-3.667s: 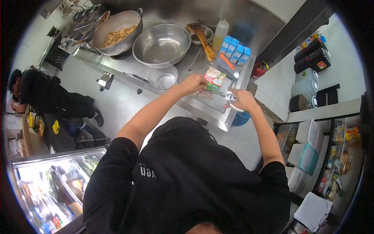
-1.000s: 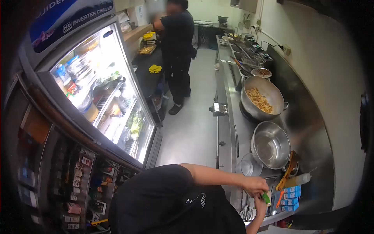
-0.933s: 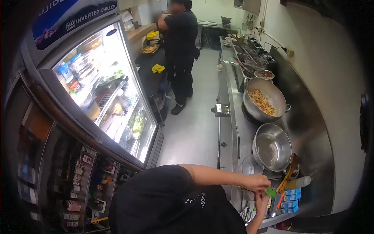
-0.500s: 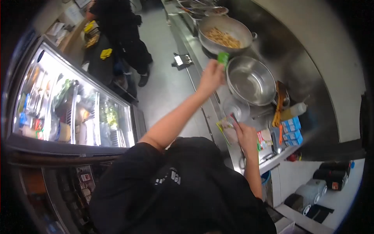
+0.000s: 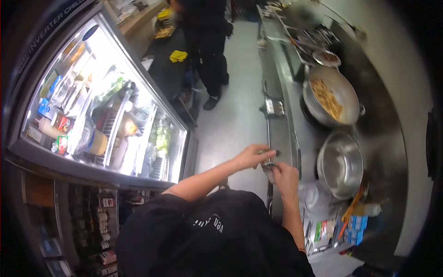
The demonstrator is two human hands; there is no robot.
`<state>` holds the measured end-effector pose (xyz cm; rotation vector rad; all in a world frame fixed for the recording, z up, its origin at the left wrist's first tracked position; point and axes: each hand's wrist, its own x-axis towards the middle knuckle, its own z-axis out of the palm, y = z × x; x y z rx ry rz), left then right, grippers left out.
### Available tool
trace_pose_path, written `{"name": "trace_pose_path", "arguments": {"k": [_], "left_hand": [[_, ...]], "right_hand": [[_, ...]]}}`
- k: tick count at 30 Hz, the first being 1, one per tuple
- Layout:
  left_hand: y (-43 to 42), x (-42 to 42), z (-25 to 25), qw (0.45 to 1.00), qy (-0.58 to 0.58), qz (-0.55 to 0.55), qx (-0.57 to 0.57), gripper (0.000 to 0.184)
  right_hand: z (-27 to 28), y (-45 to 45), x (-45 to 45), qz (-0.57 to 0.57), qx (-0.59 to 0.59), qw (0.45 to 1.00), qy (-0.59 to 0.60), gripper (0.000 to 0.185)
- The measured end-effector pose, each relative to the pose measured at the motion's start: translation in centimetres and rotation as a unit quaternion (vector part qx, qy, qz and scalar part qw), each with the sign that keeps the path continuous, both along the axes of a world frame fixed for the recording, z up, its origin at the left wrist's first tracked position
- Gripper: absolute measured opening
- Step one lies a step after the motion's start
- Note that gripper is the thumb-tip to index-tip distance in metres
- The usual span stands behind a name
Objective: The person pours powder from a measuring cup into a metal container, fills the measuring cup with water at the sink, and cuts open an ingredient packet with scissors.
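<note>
My two hands meet over the front edge of the steel counter. A small pale, silvery packet (image 5: pixel 268 171) shows between them, mostly covered by my fingers. My right hand (image 5: pixel 285 177) grips its side. My left hand (image 5: pixel 250 156) is closed, pinching at the packet's upper edge; its exact hold is partly hidden. To the right on the counter are an empty steel pot (image 5: pixel 328 168) and a clear plastic container (image 5: pixel 310 196). A larger pan (image 5: pixel 348 94) holding cut, yellowish-brown pieces of food stands behind the pot.
At left stands a lit glass-door fridge (image 5: pixel 184 157) full of food. Another person in dark clothes (image 5: pixel 210 51) stands up the aisle, near a yellow cloth (image 5: pixel 178 56). Blue boxes (image 5: pixel 356 228), a bottle (image 5: pixel 369 210) and orange-handled tools (image 5: pixel 351 203) lie near the pot.
My left hand has come back from beside the pot to meet my right hand; the green piece it held no longer shows. The right hand's packet has moved left, and the view has turned.
</note>
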<state>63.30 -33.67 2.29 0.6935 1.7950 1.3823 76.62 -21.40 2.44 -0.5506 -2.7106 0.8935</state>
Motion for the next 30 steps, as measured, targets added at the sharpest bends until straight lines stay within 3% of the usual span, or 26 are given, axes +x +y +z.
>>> {"name": "trace_pose_path", "arguments": {"k": [1,2,5,7,9,11,16,21,24,30], "left_hand": [[-0.9,-2.2,-0.1,0.998,-0.064,-0.005,0.007,0.039],[-2.1,-4.6,-0.2,0.998,-0.056,0.002,0.017,0.039],[-5.7,-10.4,-2.0,1.0,0.006,0.005,0.025,0.037],[-7.5,-13.8,-3.1,0.979,0.176,0.051,0.088,0.038],[-8.7,-16.9,-5.4,0.972,0.197,0.096,0.084,0.042],[-10.5,-19.3,-5.6,0.96,0.219,0.174,-0.006,0.042],[-13.7,-24.7,-5.7,0.962,0.076,0.262,-0.021,0.044],[-15.8,-32.3,-7.5,0.932,0.049,0.358,-0.01,0.055],[-16.5,-37.8,-7.5,0.91,-0.035,0.412,0.02,0.048],[-18.4,-50.5,-9.4,0.853,-0.026,0.521,-0.005,0.038]], "right_hand": [[0.1,-0.7,-2.6,-0.004,0.014,1.0,-0.005,0.017],[0.1,-1.3,-5.3,0.004,0.024,1.0,0.003,0.017],[-0.7,-3.0,-12.7,0.017,0.032,0.999,-0.008,0.015],[-0.9,-4.5,-17.4,0.063,0.047,0.997,0.002,0.015],[-0.9,-6.2,-21.4,0.078,0.056,0.995,-0.01,0.015],[-1.1,-7.8,-24.9,0.102,0.04,0.994,-0.014,0.016],[-2.3,-10.4,-34.0,0.158,0.071,0.985,-0.014,0.02],[-3.8,-12.5,-44.5,0.244,0.077,0.967,0.001,0.021],[-4.6,-13.7,-51.2,0.3,0.065,0.952,0.01,0.02],[-6.9,-15.9,-66.9,0.441,0.04,0.897,0.001,0.026]]}}
